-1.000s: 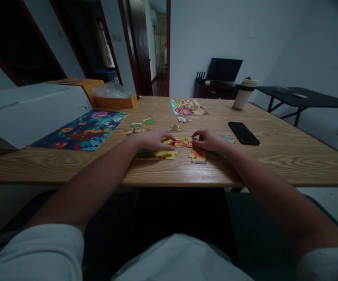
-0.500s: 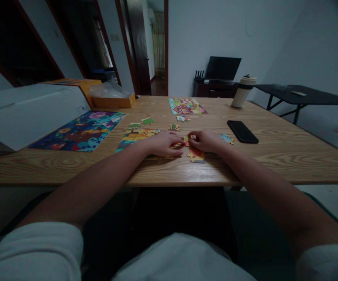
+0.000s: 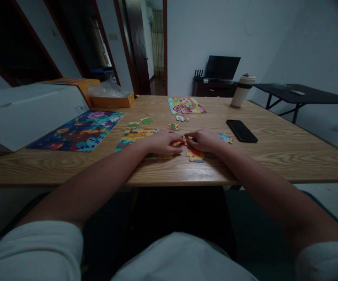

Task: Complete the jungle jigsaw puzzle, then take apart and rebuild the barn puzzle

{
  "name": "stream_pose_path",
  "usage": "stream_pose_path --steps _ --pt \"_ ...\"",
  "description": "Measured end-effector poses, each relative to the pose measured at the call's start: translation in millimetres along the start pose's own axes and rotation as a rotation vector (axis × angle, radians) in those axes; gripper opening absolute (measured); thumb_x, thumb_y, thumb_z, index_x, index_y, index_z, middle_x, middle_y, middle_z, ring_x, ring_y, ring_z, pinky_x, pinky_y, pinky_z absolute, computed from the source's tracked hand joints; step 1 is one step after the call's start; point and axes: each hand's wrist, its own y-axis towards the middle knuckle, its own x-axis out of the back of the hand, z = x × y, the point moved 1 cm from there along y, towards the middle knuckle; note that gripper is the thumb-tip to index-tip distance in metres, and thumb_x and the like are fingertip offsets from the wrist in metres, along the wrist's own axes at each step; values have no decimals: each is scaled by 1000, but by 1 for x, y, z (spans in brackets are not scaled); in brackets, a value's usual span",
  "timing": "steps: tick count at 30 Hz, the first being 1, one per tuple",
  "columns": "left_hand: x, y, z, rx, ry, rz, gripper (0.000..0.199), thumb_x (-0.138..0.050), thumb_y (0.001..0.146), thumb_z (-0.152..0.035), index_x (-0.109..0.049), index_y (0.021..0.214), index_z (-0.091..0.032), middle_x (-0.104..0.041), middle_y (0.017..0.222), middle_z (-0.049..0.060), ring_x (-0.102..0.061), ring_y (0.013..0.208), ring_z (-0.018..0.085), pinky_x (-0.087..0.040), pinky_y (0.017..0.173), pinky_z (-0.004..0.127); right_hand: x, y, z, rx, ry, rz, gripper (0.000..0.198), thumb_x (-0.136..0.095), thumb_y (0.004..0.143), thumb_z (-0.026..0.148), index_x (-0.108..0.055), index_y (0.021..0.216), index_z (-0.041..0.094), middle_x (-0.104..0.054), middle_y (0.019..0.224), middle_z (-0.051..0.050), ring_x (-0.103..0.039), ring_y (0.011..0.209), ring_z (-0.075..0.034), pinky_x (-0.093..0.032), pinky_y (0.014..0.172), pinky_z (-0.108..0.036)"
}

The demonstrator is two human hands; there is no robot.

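Observation:
My left hand (image 3: 164, 141) lies over the right part of a partly joined jigsaw puzzle (image 3: 135, 134), fingers stretched out and resting on it. My right hand (image 3: 204, 140) has its fingers pinched on a small red and yellow puzzle piece (image 3: 185, 142) at the puzzle's right side. The fingers hide much of that piece, so whether it is locked in cannot be seen. Just below the right hand lies an orange puzzle piece (image 3: 196, 155). A blue puzzle piece (image 3: 225, 137) sits beside the right wrist. Green puzzle pieces (image 3: 146, 121) lie behind the joined puzzle.
Farther back are a loose piece (image 3: 182, 118) and a colourful picture sheet (image 3: 186, 105). A dark blue picture sheet (image 3: 79, 132) lies left, by a white box (image 3: 31, 113) and an orange box (image 3: 113, 102). On the right are a phone (image 3: 242, 130) and a tumbler (image 3: 242, 91).
The right fingers have shifted very slightly left with the small puzzle piece, closer to the left fingertips. The whole view has moved a little; the other pieces stay in place.

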Motion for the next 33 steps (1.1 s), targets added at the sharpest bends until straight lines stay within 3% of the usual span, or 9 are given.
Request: stream_pose_path --steps 9,17,20,23,26,29,33 --pt "1 2 -1 -80 -15 -8 42 -52 92 -42 -58 132 -29 -46 146 2 -44 129 22 -27 112 34 8 -4 13 -40 -45 17 45 -38 96 46 -67 124 26 -70 99 -11 -63 90 -23 -42 76 -31" --pt "-2 2 0 43 30 80 46 -47 93 -52 -57 131 -28 -49 142 4 -36 134 24 -25 113 38 7 -5 19 -34 -86 17 45 -36 96 43 -70 117 23 -69 99 -14 -62 83 -23 -41 70 -31" --pt "0 -1 1 99 31 101 53 -46 92 -58 -53 136 -29 -45 146 3 -28 140 25 -22 114 41 11 -7 10 -30 53 12 47 -39 96 46 -66 126 23 -68 96 -12 -61 81 -20 -40 70 -28" --pt "8 -9 8 184 4 21 60 -42 93 -61 -44 144 -29 -40 150 5 -30 139 24 -24 113 38 22 -15 -10 -66 311 12 57 -46 93 53 -55 138 19 -65 83 -7 -55 67 -14 -36 61 -25" --pt "17 -20 19 252 7 -56 59 -41 94 -59 -47 142 -26 -46 145 7 -40 133 23 -29 110 35 34 -25 -24 -54 474 140 64 -56 84 62 -60 130 18 -61 77 -3 -51 62 -12 -34 55 -24" --pt "20 -26 28 268 11 -77 55 -42 94 -57 -54 136 -23 -53 139 7 -46 128 22 -32 108 34 39 -35 -24 -58 430 357 65 -68 73 64 -64 123 22 -63 82 -3 -54 65 -13 -38 58 -24" --pt "19 -25 31 272 -15 -94 54 -41 95 -56 -55 134 -22 -54 137 6 -48 126 21 -33 106 32 37 -41 -13 -116 281 393 68 -75 61 67 -67 114 25 -66 92 -5 -59 71 -16 -42 60 -26"
